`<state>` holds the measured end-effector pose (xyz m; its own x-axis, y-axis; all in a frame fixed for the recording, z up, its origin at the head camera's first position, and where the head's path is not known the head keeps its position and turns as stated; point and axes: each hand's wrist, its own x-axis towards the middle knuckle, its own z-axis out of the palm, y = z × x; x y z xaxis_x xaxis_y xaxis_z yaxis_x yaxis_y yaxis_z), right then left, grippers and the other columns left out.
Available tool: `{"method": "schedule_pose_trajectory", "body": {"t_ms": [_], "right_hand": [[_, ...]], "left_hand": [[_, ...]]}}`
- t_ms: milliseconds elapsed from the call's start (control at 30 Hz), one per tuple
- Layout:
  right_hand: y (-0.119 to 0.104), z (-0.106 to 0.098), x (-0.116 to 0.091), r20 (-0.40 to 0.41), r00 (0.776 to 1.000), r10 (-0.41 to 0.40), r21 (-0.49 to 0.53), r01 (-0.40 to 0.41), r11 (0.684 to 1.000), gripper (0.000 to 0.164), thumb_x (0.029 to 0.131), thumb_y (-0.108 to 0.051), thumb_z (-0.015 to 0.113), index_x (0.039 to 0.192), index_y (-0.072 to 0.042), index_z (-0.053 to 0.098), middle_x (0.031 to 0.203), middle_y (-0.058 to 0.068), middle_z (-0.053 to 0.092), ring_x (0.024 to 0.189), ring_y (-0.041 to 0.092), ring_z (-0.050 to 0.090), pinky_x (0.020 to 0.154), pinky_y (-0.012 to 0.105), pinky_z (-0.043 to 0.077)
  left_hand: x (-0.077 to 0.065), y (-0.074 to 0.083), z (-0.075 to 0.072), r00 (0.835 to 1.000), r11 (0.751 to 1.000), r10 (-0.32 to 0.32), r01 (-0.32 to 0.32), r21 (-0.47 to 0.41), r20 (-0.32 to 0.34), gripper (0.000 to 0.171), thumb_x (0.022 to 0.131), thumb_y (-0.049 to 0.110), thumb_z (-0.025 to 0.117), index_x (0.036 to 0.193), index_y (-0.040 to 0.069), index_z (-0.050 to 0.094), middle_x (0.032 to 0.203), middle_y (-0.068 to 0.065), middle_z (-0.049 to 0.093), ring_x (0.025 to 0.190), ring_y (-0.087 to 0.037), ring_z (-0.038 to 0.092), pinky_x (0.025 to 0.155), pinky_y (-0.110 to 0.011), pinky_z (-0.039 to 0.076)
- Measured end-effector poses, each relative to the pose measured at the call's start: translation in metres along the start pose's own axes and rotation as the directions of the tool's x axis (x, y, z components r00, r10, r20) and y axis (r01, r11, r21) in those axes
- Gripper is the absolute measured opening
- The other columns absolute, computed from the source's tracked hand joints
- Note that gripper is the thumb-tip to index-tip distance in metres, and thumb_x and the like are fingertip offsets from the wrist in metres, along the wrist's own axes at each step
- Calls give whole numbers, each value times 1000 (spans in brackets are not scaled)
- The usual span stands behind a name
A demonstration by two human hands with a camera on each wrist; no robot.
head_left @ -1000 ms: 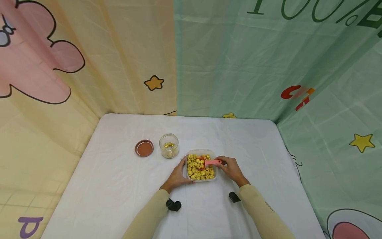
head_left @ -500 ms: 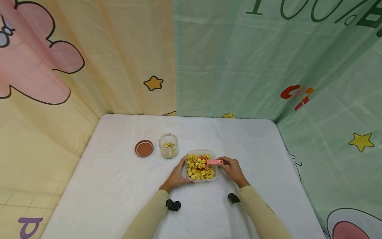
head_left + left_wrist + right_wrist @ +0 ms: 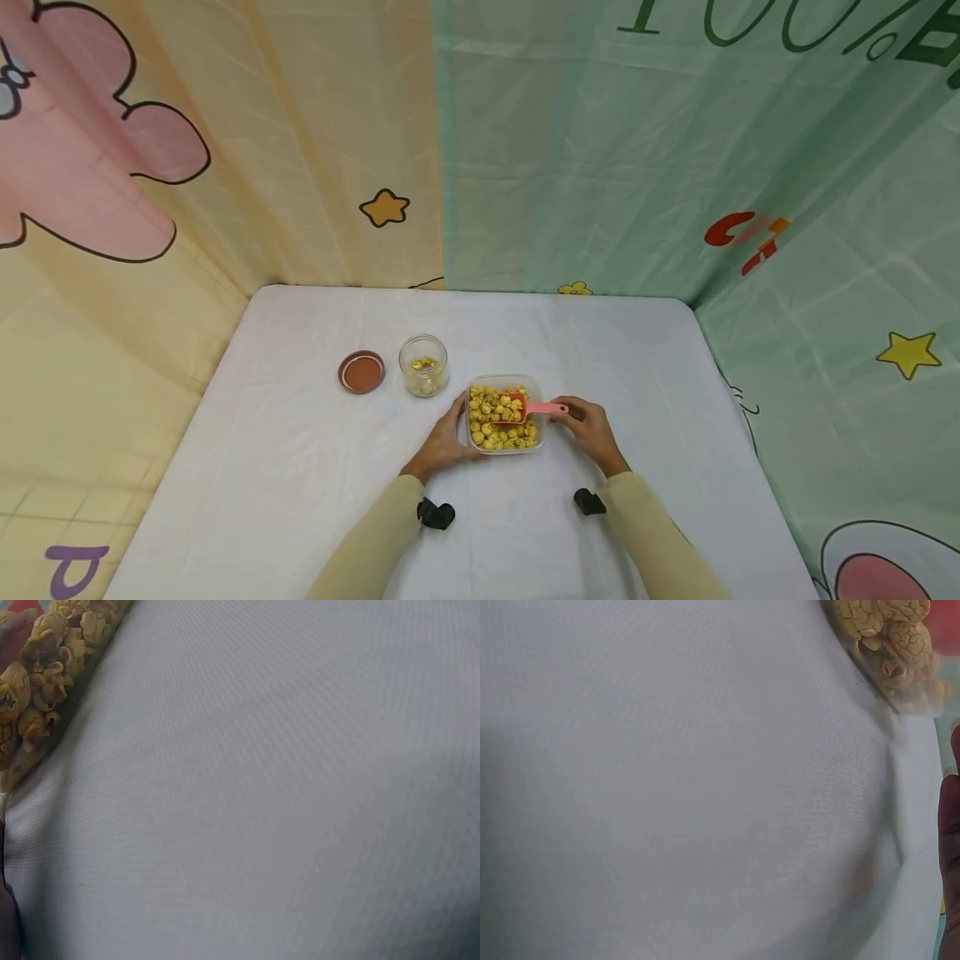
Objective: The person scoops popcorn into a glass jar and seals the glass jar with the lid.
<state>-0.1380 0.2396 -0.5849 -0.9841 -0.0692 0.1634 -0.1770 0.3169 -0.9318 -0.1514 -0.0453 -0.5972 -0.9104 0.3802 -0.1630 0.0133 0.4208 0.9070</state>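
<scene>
A coral-pink plastic scoop (image 3: 537,407) with a straight, holed handle holds rounded yellow popcorn (image 3: 491,435) in its squarish bowl, within the outline of a clear, rounded-square plastic container (image 3: 505,452) full of more. The right hand (image 3: 589,427) pinches the handle's end; the left hand (image 3: 442,442) grips the container's left side.

Standing here, I see the left forearm (image 3: 375,533) and right forearm (image 3: 656,529) angle inward; the left hand (image 3: 444,443) grips with a wide spread, while the right hand (image 3: 592,429) pinches.
</scene>
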Motion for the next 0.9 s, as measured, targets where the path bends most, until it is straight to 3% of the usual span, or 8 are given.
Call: {"method": "schedule_pose_trajectory", "body": {"t_ms": [300,533,633,767,900], "right_hand": [[-8,-3,-2,-12,989,150,45,-150,988,26,90,-9,66,111,6,66,100,20,68,88,24,68,84,41,57],[-36,-6,-6,-7,990,140,25,-140,990,24,90,-4,65,109,9,65,95,21,69,87,32,68,80,38,58],[-40,-7,-6,-12,986,165,42,-164,986,23,90,-3,65,110,9,65,97,21,69,90,35,67,83,43,57],[-42,-8,-7,-12,985,172,58,-171,984,22,90,-1,65,110,10,65,99,21,68,89,31,68,86,50,54],[-41,-9,-8,-19,985,171,59,-170,984,22,90,-2,65,109,10,65,99,21,68,87,22,68,86,46,55]], "left_hand": [[0,0,-1,1000,1000,-6,6,15,-7,119,63,24,92,154,6,18,154,-18,29,142,-38,24,116,-53,22],[0,-1,0,1000,1000,-2,2,9,-7,119,62,23,92,154,7,18,154,-18,30,142,-37,25,116,-53,22],[0,-1,0,1000,1000,7,-7,-1,-7,119,62,23,92,154,8,18,154,-18,29,142,-37,25,116,-52,22],[0,0,0,1000,1000,6,-6,1,-9,119,62,23,92,154,8,18,154,-18,29,142,-37,25,116,-53,22],[0,0,0,1000,1000,1,-1,11,-10,120,61,25,93,154,8,18,154,-18,30,142,-37,25,116,-53,23]]}}
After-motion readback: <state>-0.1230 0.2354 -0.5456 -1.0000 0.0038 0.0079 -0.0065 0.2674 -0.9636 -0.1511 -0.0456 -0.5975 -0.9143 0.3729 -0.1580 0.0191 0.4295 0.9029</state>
